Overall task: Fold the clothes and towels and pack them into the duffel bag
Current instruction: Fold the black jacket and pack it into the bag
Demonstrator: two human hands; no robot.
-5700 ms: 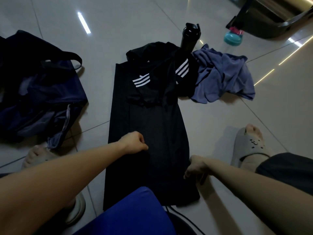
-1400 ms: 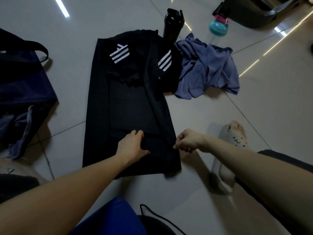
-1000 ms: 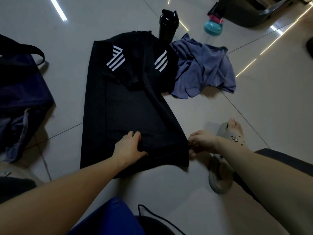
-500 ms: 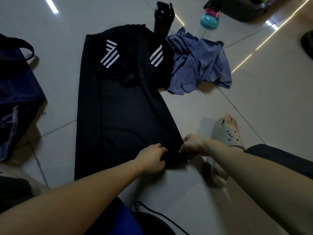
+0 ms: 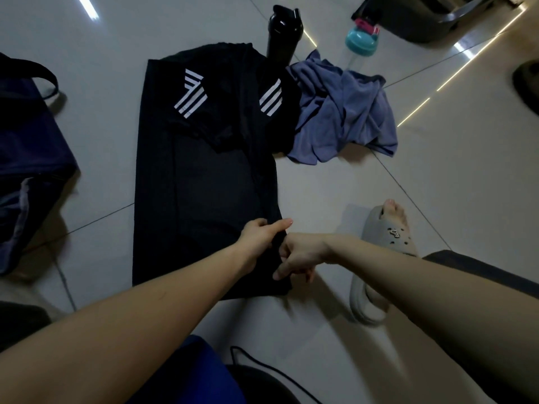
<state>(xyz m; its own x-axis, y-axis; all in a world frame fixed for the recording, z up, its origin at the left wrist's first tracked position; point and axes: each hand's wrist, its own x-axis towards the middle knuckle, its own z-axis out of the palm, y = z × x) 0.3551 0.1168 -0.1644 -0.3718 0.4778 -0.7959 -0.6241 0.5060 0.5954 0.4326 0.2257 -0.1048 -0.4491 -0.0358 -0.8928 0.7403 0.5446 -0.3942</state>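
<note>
- Glossy tiled floor (image 5: 437, 185), dim light.
- The black shirt (image 5: 204, 185) with white stripes lies flat in the middle, sleeves folded in.
- The hands meet at the shirt's 5 o'clock edge: the left hand (image 5: 259, 237) grips the fabric and the right hand (image 5: 303, 253) pinches it just beside.
- A crumpled blue-grey towel (image 5: 344, 118) lies at 1 o'clock, touching the shirt.
- The dark duffel bag (image 5: 26, 147) sits at 9 o'clock, apart from the shirt.
- A black bottle (image 5: 283, 33) stands at 12 o'clock.

On the tiled floor (image 5: 437, 176) lie a flat black striped T-shirt (image 5: 204, 185) and a crumpled blue towel (image 5: 344, 118). A navy duffel bag (image 5: 29, 135) sits nearby.
</note>
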